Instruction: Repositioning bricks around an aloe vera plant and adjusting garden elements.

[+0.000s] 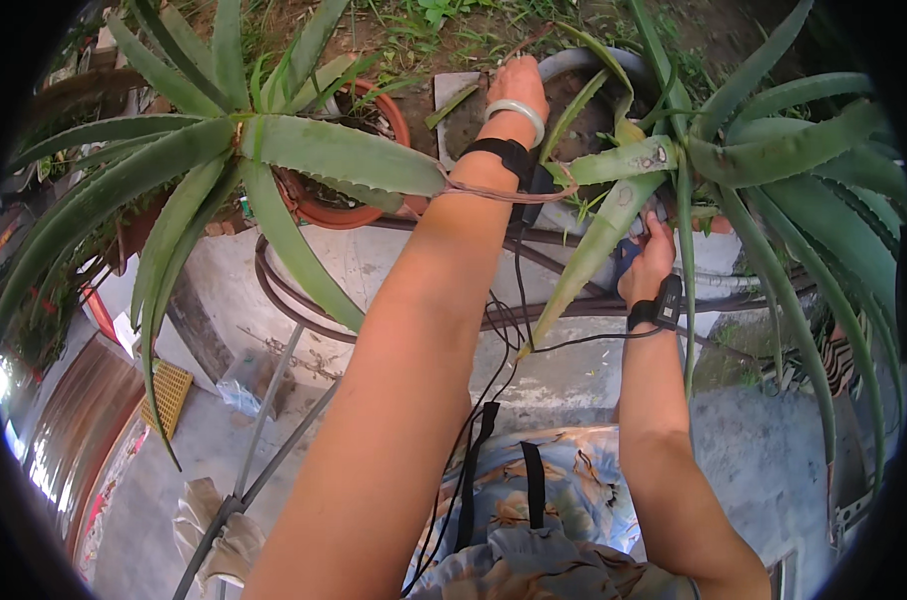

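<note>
My left hand (519, 85), with a pale bangle and a black strap on its wrist, reaches over the soil beside a curved grey pipe (586, 60). Its fingers are curled downward; what they hold, if anything, is hidden. Lower and to the right, my right hand (654, 252) is closed around something at the ledge, next to a dark blue piece (628, 255) I cannot identify. A hanging leaf of the right aloe plant (774, 155) passes close by. The left aloe plant (339, 150) stretches a broad leaf to my left forearm, where a dry brownish strip (509, 194) lies across.
A terracotta pot (339, 215) stands under the left aloe. Dark hoses (294, 315) run along the pale ledge. Black cables (499, 345) dangle between my arms. Below left are grey metal poles (274, 440), a yellow basket (169, 398) and a beige cloth (209, 525).
</note>
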Tool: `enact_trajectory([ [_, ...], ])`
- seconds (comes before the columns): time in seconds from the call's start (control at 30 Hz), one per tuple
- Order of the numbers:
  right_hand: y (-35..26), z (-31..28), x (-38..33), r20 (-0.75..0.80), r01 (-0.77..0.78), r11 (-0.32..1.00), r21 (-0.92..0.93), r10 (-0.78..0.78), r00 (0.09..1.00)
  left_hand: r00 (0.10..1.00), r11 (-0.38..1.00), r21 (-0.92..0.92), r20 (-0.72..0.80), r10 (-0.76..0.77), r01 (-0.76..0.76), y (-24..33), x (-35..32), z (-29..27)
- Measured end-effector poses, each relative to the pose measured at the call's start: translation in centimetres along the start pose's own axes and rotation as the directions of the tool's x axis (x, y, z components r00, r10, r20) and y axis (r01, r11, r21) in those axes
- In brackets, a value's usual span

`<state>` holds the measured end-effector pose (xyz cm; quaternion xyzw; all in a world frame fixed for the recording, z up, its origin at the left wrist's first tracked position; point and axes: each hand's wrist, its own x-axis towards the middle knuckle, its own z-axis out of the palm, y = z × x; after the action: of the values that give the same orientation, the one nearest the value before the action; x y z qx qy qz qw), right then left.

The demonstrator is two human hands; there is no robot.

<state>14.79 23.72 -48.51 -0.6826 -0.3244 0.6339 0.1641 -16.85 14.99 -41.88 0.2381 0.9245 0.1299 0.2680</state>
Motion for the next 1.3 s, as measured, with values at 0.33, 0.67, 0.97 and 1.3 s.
enact_trajectory([
  [0.33,-1.0,0.4,-1.1,0.037,0.120,0.991,-0.061,-0.118,0.992,0.992,0.996,-0.008,-0.084,0.091,-0.092,-1.3,0.2,-0.2],
  [0.67,-0.1,-1.0,-0.2,0.106,0.131,0.986,-0.107,-0.119,0.987,0.992,0.995,0.039,-0.081,0.098,-0.095,0.9,0.1,-1.7],
  [0.97,-0.1,0.1,-1.8,0.067,0.173,0.952,-0.254,-0.161,0.985,0.953,0.962,0.020,-0.145,-0.267,0.273,0.1,-5.0,-0.7],
  [1.3,-0.7,-2.1,0.1,0.027,0.225,0.778,-0.586,-0.258,0.966,0.941,0.941,0.145,0.110,-0.321,0.304,3.1,-8.1,-2.2],
])
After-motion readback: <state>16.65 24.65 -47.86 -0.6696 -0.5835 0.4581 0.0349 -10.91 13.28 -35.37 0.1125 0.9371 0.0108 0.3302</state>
